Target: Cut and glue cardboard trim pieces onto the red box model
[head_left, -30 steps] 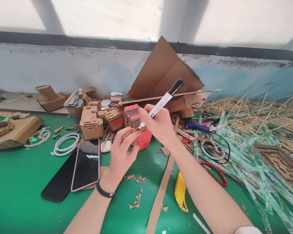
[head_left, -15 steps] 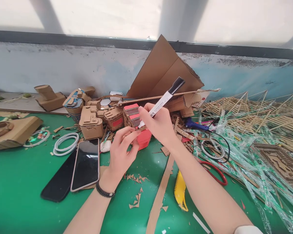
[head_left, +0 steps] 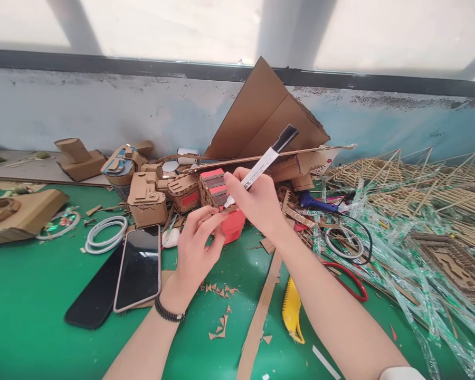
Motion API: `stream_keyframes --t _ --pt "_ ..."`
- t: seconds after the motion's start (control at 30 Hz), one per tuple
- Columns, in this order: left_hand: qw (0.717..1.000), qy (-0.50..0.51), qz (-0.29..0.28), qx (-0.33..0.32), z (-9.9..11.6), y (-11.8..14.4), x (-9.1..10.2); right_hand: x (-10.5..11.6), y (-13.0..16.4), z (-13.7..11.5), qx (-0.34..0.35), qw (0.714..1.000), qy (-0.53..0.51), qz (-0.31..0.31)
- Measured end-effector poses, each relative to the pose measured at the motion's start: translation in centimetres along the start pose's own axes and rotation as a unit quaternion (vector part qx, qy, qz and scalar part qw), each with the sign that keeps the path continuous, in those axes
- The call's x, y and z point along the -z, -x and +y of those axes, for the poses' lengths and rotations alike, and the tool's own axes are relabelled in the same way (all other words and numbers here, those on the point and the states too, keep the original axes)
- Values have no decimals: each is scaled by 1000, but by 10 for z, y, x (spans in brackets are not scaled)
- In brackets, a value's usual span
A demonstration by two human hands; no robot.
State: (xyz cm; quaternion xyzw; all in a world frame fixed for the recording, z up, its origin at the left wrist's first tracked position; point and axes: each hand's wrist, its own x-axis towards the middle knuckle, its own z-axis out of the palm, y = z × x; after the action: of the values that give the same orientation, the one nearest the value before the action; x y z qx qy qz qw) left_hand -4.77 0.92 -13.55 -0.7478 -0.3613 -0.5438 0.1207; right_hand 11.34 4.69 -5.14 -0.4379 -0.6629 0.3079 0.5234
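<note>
My right hand grips a white marker pen, its black end slanting up and to the right. The pen's tip meets a small piece of brown cardboard, which is mostly covered by fingers. My left hand pinches that piece between its fingertips, close beside the right hand. Just behind and below both hands stands a red cardboard box with brown strips across its top. A black beaded bracelet circles the left wrist.
Two phones lie left on the green table, near a coiled white cable. Cardboard models line the back. A yellow cutter, a cardboard strip and triangular scraps lie in front. Plastic wrap and sticks crowd the right.
Almost nothing differs. Both hands, the marker pen and the cardboard piece keep their places; the view has shifted very slightly.
</note>
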Motion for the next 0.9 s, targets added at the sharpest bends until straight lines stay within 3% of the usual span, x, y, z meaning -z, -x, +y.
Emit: stream_keyframes --t 0.9 --pt "1000 2 1 1 0 0 -1 0 -1 0 -2 1000 -8 12"
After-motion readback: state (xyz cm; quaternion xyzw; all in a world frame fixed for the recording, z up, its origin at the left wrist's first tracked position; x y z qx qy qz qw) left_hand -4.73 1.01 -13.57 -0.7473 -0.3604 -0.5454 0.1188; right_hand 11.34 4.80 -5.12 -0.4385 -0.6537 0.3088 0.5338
